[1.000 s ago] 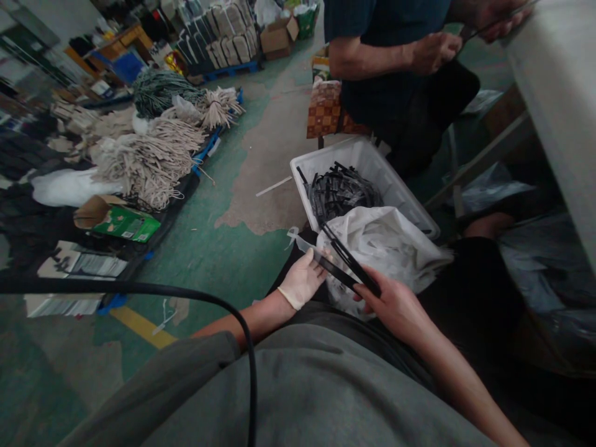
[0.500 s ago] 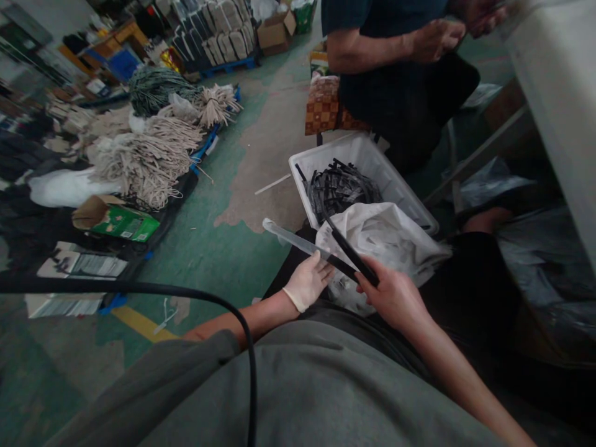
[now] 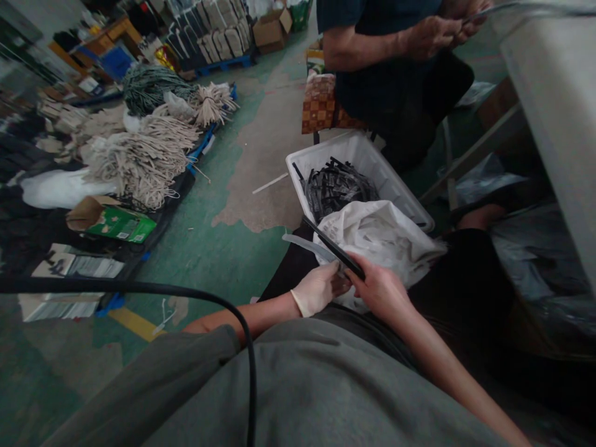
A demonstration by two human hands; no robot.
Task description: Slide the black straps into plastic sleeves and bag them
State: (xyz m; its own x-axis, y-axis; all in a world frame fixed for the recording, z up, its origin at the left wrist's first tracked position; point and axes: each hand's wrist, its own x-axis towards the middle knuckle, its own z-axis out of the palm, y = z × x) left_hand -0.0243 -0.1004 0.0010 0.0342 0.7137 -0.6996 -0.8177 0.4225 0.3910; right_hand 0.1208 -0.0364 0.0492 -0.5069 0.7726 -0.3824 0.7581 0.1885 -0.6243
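My left hand (image 3: 317, 290) wears a pale thin glove. Its fingers are closed around the near end of a translucent plastic sleeve (image 3: 305, 243), which points away to the left. Close beside it, my bare right hand (image 3: 382, 290) grips a black strip (image 3: 333, 246) whose free end reaches up and left, over the sleeve. The fingers of both hands nearly meet, so where the sleeve and strip end is hidden. A white sack (image 3: 386, 233) with whitish plastic pieces lies on my lap just beyond the hands.
Past the sack stands a white plastic bin (image 3: 395, 180) with a pile of black strips (image 3: 339, 186). A co-worker (image 3: 386, 68) sits behind it, hands at a white table (image 3: 549, 81). Bundled beige cords (image 3: 139, 155) lie on the left. A black cable (image 3: 186, 290) crosses before me.
My left hand has moved right to my right hand, its fingers now closed on the sleeve. The sleeve has shifted right, and less of it shows. The black strip's free end has swung lower.
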